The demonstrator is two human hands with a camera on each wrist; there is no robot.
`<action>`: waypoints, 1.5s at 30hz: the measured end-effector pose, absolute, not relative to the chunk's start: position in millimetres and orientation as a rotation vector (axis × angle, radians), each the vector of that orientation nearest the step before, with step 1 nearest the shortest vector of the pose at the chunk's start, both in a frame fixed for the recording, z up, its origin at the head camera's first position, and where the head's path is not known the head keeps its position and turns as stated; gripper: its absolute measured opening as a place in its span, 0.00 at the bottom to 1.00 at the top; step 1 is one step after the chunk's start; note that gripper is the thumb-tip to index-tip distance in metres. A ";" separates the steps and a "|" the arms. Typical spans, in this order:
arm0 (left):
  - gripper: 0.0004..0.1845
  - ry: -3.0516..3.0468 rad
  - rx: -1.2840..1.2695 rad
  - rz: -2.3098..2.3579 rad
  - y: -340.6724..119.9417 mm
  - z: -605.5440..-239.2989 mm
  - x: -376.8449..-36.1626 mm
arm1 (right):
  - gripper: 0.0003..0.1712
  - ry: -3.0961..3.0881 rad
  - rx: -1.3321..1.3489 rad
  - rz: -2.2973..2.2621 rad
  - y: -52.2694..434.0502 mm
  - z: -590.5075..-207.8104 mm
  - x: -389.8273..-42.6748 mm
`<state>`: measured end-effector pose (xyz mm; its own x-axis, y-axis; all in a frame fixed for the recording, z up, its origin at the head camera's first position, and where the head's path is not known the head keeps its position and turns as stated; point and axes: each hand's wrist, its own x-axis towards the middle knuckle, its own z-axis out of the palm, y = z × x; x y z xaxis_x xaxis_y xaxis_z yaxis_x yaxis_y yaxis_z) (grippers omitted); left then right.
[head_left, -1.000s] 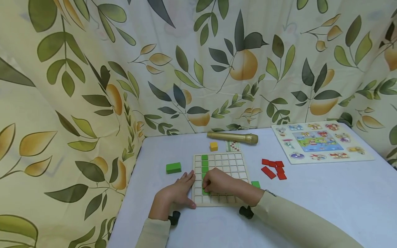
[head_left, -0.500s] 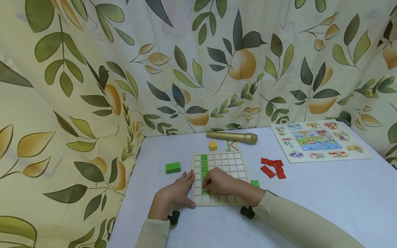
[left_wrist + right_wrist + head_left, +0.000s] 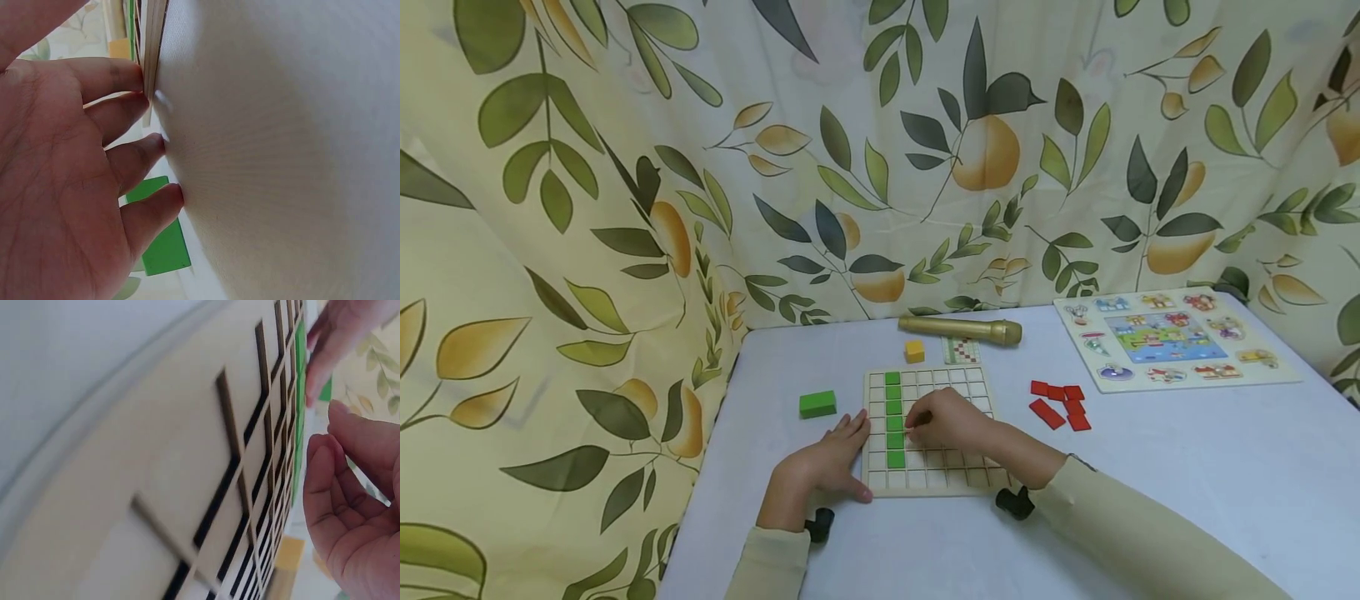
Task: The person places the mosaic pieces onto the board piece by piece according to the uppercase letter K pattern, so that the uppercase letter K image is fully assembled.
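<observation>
A pale wooden grid board [image 3: 955, 383] lies on the table, with a column of green square tiles [image 3: 895, 441] near its left side. My left hand [image 3: 829, 468] rests at the board's left edge, fingers spread; in the left wrist view its fingertips [image 3: 139, 78] touch that edge. My right hand [image 3: 951, 421] hovers over the grid just right of the green column. Its fingers are loosely bent, thumb tip close to the index fingertip in the right wrist view, and nothing shows between them. A green block [image 3: 817, 405] lies left of the board.
Beyond the board are a yellow cube [image 3: 914, 352], a patterned card [image 3: 961, 351] and a gold microphone [image 3: 958, 329]. Several red tiles [image 3: 1056, 392] lie to the right. A picture puzzle board [image 3: 1105, 367] occupies the back right. A leaf-print curtain [image 3: 820, 150] surrounds the table.
My right hand has lifted off the lowest green tile and moved right and slightly away, uncovering the column. Its forearm now hides the green piece at the board's right. My left hand stays put.
</observation>
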<state>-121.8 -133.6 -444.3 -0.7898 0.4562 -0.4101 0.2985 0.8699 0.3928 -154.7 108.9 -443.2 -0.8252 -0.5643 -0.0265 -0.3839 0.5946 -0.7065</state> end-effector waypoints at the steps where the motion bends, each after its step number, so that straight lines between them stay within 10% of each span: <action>1: 0.61 2.538 0.546 0.422 -133.4 -444.6 -121.7 | 0.03 2.589 -0.760 -1.051 111.6 -443.2 -155.6; 45: 0.62 2.536 0.565 0.456 -131.7 -442.6 -119.0 | 0.10 2.683 -0.362 -0.996 240.4 -449.2 -150.5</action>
